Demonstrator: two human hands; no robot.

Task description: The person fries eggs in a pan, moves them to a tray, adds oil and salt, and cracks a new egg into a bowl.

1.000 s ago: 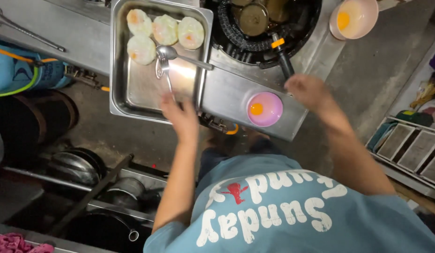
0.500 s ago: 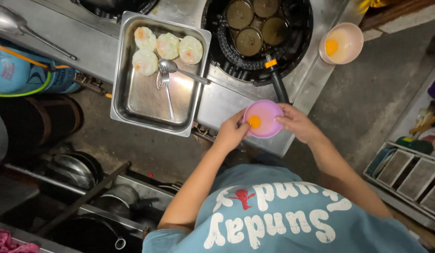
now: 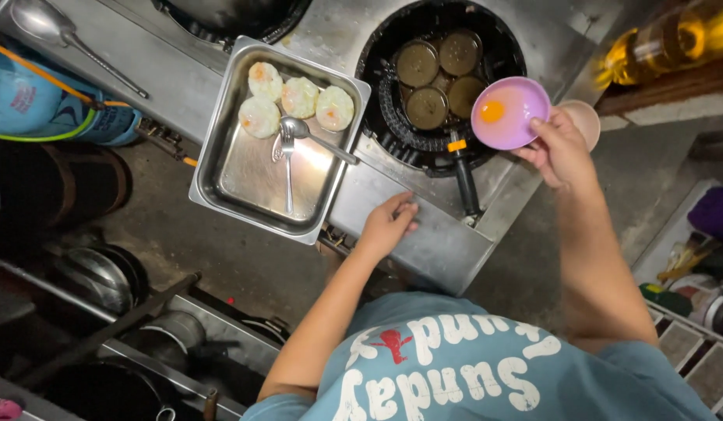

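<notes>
1. Over the burner, right side: the right hand holds a pink bowl by its rim, fingers wrapped on the near edge. The bowl is lifted and tilted a little toward the pan.
2. A raw egg sits in the bowl, yolk whole, lying off to the bowl's left side.
3. The left hand holds nothing. Its fingers are loosely curled and it rests on the steel surface, just short of the pan handle.
4. The pan sits on the burner with four round cups. All four look dark and unfilled; I cannot tell whether they are oiled.
5. A steel tray stands left of the pan. Four cooked eggs lie at its far end, with a spoon and a fork beside them in the tray.
6. A second, pale bowl sits behind the right hand, mostly hidden. An oil bottle is at the far right and a ladle at the far left.
7. Step in hand, my read: the egg is being carried to the pan and the pour has not begun. The bowl hangs over the pan's right edge, not squarely over a cup.
8. Next move calls for: centring the bowl's lip over one cup, then tipping slowly so the yolk slides in whole and nothing spills onto the ridges between cups. The handle is within the left hand's reach if the pan needs steadying.
</notes>
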